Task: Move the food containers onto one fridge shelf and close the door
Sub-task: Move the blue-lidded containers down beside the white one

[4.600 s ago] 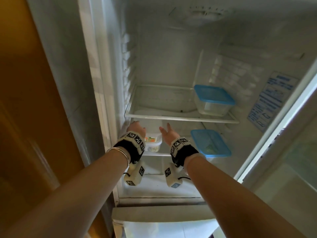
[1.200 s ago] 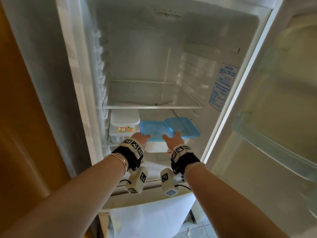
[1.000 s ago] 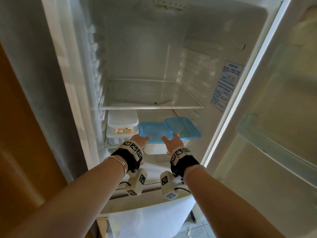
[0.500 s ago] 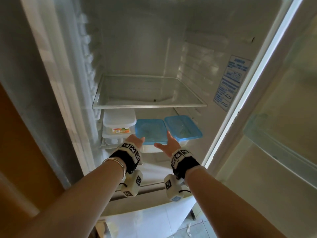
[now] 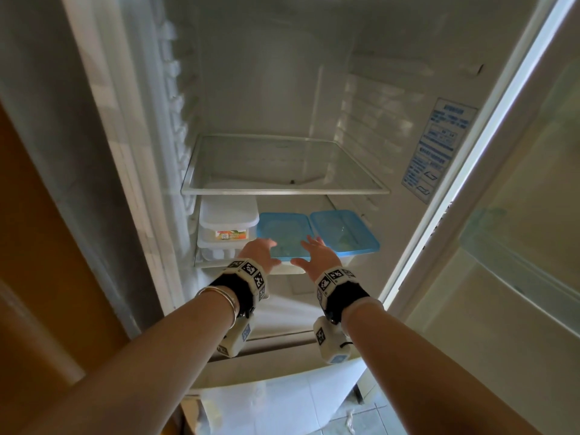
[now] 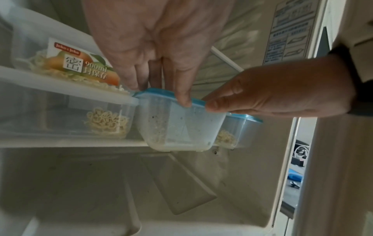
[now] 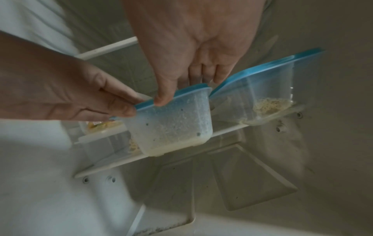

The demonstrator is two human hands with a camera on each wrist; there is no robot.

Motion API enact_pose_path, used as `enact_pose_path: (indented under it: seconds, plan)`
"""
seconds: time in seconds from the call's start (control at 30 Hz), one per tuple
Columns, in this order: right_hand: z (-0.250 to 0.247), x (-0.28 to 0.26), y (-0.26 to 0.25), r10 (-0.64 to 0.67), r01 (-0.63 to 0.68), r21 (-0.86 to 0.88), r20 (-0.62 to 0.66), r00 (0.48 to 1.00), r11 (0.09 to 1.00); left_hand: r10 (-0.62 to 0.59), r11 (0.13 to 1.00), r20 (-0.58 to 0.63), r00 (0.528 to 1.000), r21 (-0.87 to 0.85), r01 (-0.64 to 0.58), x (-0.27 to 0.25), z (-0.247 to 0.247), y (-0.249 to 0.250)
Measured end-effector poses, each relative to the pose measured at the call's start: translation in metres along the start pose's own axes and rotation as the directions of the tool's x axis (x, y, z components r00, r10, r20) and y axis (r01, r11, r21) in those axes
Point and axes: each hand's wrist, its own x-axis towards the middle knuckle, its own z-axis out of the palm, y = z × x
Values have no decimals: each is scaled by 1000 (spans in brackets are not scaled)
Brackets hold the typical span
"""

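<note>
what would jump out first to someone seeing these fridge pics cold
First, the two hands, left hand and right hand, reaching to the middle blue-lidded container, fingers on its lid edge. It sits on the lower shelf, its front overhanging the edge, between stacked white-lidded containers on the left and a second blue-lidded container on the right. The glass shelf above holds none.
</note>
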Motion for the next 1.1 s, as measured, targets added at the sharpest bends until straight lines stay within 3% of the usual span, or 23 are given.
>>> enact_pose_path:
  seconds: [0.27, 0.53, 0.87, 1.1]
  plan:
    - [-15, 19, -8, -12, 19, -71, 100, 995, 997, 1, 1000, -7, 1000, 5, -1, 14, -1, 5]
    - [-22, 48, -6, -19, 27, -70, 114, 993, 997, -2, 999, -25, 1000, 45, 3, 34, -3, 9]
    - [-14, 60, -2, -27, 27, 7, 71, 997, 1000, -26, 998, -44, 999, 63, 29, 39, 0, 10]
    - [-30, 43, 34, 56, -56, 30, 0, 998, 998, -13, 997, -2, 1000, 72, 13, 39, 1, 18]
